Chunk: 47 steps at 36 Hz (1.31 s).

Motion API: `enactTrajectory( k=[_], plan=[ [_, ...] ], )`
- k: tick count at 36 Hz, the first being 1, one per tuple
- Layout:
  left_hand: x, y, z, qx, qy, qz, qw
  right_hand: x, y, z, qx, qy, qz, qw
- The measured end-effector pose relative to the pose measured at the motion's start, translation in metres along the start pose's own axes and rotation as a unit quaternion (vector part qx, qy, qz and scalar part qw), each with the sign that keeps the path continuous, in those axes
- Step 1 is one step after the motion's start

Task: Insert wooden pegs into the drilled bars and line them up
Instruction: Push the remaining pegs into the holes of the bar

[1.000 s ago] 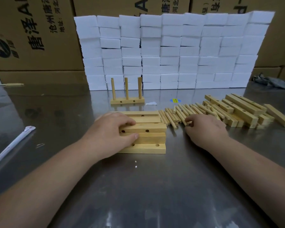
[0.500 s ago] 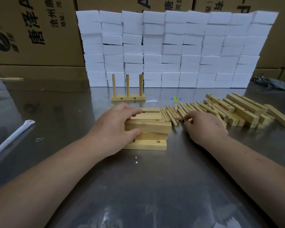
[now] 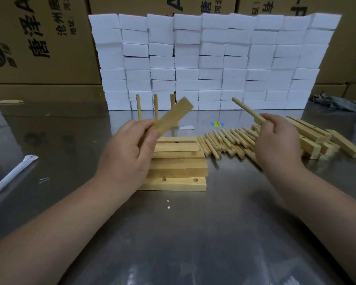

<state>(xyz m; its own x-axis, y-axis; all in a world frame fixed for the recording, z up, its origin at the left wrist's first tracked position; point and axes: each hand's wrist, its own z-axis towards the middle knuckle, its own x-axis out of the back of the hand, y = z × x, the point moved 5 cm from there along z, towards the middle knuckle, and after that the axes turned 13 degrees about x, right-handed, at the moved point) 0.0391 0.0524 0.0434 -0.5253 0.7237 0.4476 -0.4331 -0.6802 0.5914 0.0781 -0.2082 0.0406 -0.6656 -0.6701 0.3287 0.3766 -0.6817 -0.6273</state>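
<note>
My left hand (image 3: 130,155) grips a drilled wooden bar (image 3: 172,116), lifted and tilted up to the right above the row of bars (image 3: 179,167) lying flat on the table. My right hand (image 3: 275,142) pinches a single wooden peg (image 3: 247,110), raised and pointing up-left toward the bar. Loose pegs (image 3: 226,140) lie in a heap between the flat bars and my right hand. Behind my left hand stands a bar with three upright pegs (image 3: 155,106), partly hidden by the lifted bar.
More bars (image 3: 314,136) are piled at the right. A wall of white foam blocks (image 3: 210,62) stands behind, with cardboard boxes (image 3: 37,42) further back. A white wrapped stick (image 3: 10,177) lies at the left on the steel table (image 3: 185,233).
My left hand has lifted one bar off the row and tilted it. My right hand has picked a peg from the heap and raised it.
</note>
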Motion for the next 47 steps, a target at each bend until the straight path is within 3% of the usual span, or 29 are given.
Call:
enactTrajectory(
  k=[5,10,15,24,39,47],
  plan=[
    [0.000,-0.003,0.002,0.120,-0.014,-0.131,0.984,0.001,-0.013,-0.010,-0.072,0.026,0.163,0.984],
    [-0.019,0.014,0.005,0.268,-0.085,-0.223,0.933,-0.009,-0.030,-0.026,-0.045,-0.039,0.210,0.976],
    [-0.027,0.033,0.016,0.356,-0.082,-0.384,0.848,-0.010,-0.036,-0.031,-0.028,-0.042,0.240,0.970],
    [-0.040,0.016,-0.001,0.360,-0.104,-0.278,0.885,-0.009,-0.042,-0.033,0.013,-0.058,0.275,0.960],
    [-0.040,0.016,-0.004,0.292,-0.132,-0.296,0.900,-0.005,-0.045,-0.035,0.046,-0.047,0.280,0.958],
    [-0.043,0.020,-0.002,0.260,-0.163,-0.303,0.902,-0.008,-0.052,-0.039,0.070,-0.090,0.277,0.954]
  ],
)
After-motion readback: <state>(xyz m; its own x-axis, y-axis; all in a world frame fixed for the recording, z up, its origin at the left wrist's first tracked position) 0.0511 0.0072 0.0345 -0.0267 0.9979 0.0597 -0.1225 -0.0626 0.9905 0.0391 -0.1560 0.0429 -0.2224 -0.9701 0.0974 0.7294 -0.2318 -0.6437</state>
